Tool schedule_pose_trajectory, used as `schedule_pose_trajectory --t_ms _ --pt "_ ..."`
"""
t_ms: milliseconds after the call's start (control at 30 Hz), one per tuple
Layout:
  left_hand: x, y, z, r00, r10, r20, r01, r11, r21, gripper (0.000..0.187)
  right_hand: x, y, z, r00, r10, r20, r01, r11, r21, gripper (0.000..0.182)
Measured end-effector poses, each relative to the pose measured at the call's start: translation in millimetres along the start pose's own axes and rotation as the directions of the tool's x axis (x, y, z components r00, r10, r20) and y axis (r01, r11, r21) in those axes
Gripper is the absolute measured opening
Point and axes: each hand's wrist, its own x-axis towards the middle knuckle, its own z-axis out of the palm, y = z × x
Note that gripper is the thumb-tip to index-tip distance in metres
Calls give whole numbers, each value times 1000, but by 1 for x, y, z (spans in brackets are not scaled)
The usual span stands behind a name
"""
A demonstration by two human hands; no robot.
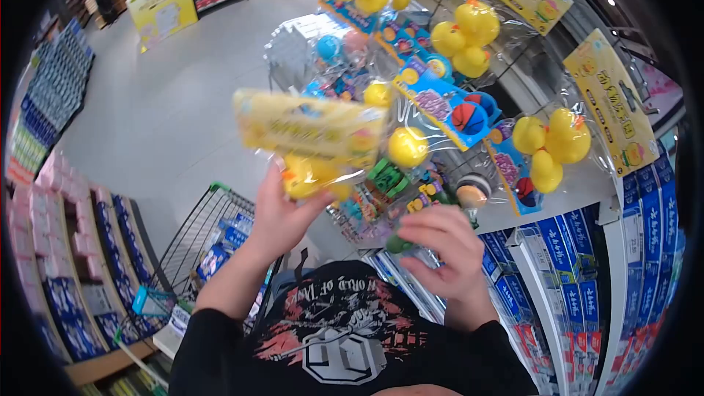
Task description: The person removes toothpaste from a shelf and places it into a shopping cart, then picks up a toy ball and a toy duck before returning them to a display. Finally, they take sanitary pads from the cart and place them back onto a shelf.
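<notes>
On the left, my left hand (282, 216) is closed on a bagged pack of yellow rubber ducks (312, 176). Its yellow header card (312, 126) is blurred and stands above the ducks in clear film. My right hand (451, 249) is at the near edge of the toy display, fingers curled towards the thumb around a small dark green toy (398, 243). Beyond my hands, loose small toys fill the display, among them a brighter green toy (387, 178) and a yellow ball-like toy (408, 147).
More duck packs (554, 139) hang at the right and top. A shopping cart (209, 227) with blue packages stands at the left. Shelves of blue boxes (568, 264) rise at the right, and stacked goods (62, 249) line the left. Grey floor (183, 95) lies beyond.
</notes>
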Motion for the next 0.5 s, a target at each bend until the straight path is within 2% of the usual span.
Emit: schedule_pose_trajectory --t_ms 33,133,233,433,500 --pt "6 17 4 998 -5 57 2 999 45 54 4 -1 1 999 -13 -35 12 999 -34 40" --pt "16 35 25 997 -29 69 45 967 -251 58 11 -1 14 995 68 -72 -72 996 -55 53" --pt "18 36 36 998 2 57 14 961 -275 61 9 12 16 999 52 9 -51 997 -51 63" --pt "16 33 45 990 135 50 -136 991 3 57 9 19 6 996 34 79 -26 995 -95 71" --pt "16 47 48 995 89 53 -87 996 -33 54 10 20 2 996 27 87 -17 993 -114 73"
